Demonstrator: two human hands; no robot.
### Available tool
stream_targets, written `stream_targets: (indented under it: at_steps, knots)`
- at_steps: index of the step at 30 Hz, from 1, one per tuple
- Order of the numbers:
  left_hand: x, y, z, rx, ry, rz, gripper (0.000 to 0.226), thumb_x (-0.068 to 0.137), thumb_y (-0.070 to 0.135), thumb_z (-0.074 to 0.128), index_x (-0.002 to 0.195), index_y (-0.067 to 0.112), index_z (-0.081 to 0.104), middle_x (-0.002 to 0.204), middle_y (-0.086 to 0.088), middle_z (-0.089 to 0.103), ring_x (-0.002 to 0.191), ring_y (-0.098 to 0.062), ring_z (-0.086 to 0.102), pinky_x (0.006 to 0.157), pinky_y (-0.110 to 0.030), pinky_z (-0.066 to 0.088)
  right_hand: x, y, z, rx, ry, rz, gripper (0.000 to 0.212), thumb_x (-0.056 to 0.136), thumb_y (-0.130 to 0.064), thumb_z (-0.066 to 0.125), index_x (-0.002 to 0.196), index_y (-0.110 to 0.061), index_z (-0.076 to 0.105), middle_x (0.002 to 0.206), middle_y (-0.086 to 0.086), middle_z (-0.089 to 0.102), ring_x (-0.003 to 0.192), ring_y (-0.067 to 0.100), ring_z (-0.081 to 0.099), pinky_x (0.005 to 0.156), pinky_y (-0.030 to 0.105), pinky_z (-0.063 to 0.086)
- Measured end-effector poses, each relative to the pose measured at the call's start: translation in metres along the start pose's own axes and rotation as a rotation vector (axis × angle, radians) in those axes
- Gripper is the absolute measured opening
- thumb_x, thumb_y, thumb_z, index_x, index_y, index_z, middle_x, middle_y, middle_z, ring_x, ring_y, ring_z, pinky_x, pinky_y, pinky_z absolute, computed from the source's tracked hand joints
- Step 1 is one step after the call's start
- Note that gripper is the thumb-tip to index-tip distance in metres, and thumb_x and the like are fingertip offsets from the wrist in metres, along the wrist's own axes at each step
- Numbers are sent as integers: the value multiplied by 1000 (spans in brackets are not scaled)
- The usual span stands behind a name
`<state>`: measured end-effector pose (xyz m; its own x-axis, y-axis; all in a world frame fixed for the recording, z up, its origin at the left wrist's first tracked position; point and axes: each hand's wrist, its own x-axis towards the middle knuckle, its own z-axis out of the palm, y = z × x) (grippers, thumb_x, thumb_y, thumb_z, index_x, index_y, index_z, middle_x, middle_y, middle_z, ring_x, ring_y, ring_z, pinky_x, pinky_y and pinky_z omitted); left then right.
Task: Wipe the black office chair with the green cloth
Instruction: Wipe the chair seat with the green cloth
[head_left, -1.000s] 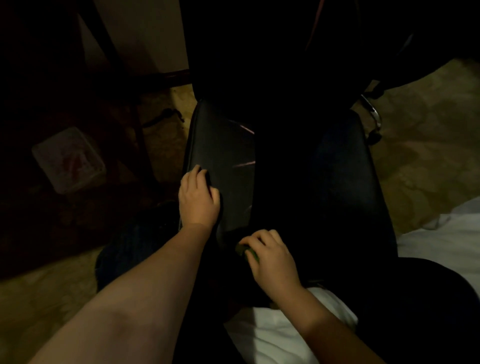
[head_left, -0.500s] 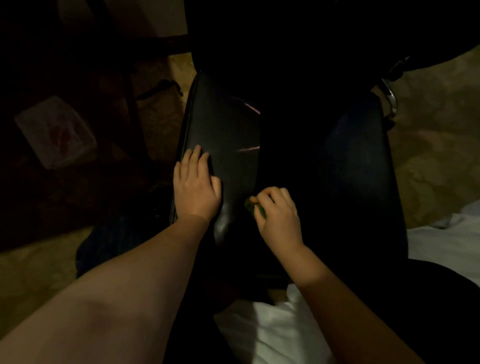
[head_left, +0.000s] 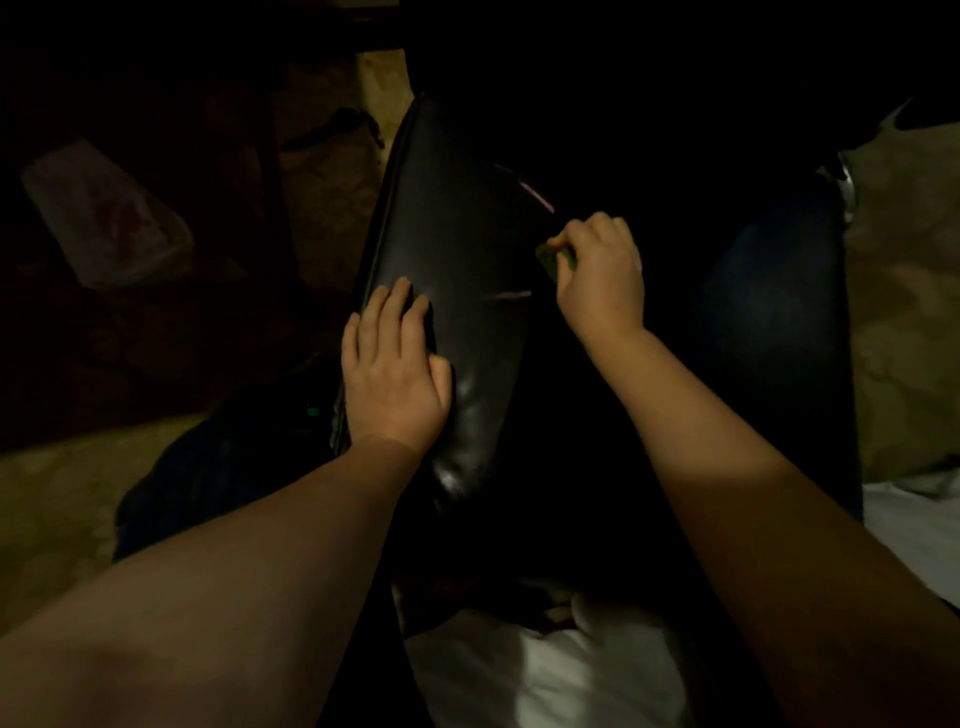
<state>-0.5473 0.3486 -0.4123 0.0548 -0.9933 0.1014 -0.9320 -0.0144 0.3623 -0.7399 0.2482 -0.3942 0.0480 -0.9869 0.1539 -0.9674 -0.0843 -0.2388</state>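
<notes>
Presently logged, as I see it from the head camera in very dim light. Item one: black office chair (head_left: 457, 270), glossy padded surface running from the near centre up and away, its left half catching some sheen, its right half lost in shadow. Item two: left hand (head_left: 392, 374), laid flat on the chair's left edge, fingers extended and slightly spread, thumb resting on the padding; nothing is gripped. Item three: right hand (head_left: 602, 275), further up the padding near its middle, fingers curled together and pinched on item four. Item four: green cloth (head_left: 556, 260), only a small bunched corner showing at the fingertips, pressed against the chair surface; the rest is hidden under the hand. Item five: clear plastic container (head_left: 104, 213), lying on the floor well to the left of the chair, contents too dark to tell. Item six: white fabric (head_left: 545, 670) at the bottom edge between the two forearms. Item seven: pale patterned floor (head_left: 904, 312), visible to the right of the chair.
</notes>
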Motion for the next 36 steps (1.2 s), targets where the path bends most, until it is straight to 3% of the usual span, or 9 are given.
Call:
stream_targets:
  at_steps: [6,12,17,28,36]
  knots:
    - [1,0,5,19,57,8,58,82,25,37,134,4,54,148,-15,44,141,-32,36,118,-48,22,53,8,8,-40,21,42,21,94,-9,51,113,-11,61,119,10,55,116,24,46,96,29,36]
    - [1,-2,8,52,75,12,57,83,25,38,133,4,54,147,-16,46,140,-32,37,117,-49,22,94,11,7,-61,16,78,26,95,-9,50,119,-12,58,126,10,53,120,24,44,98,30,36]
    - [1,-2,11,67,84,17,57,82,25,38,132,4,55,146,-15,47,139,-32,38,116,-49,23,115,9,2,9,112,122,31,94,-8,50,124,-15,56,127,7,54,120,23,45,98,29,37]
    - [1,-3,11,69,77,11,58,82,25,38,133,4,54,146,-15,46,139,-31,37,117,-48,21,105,6,5,3,-65,74,35,92,-1,52,123,-15,62,128,5,55,120,22,45,96,24,36]
    - [1,-2,8,53,39,1,59,82,27,36,135,4,52,148,-15,44,141,-31,35,118,-47,18,48,-2,-3,13,-73,37,31,90,-1,55,116,-16,66,118,2,60,112,20,49,94,26,40]
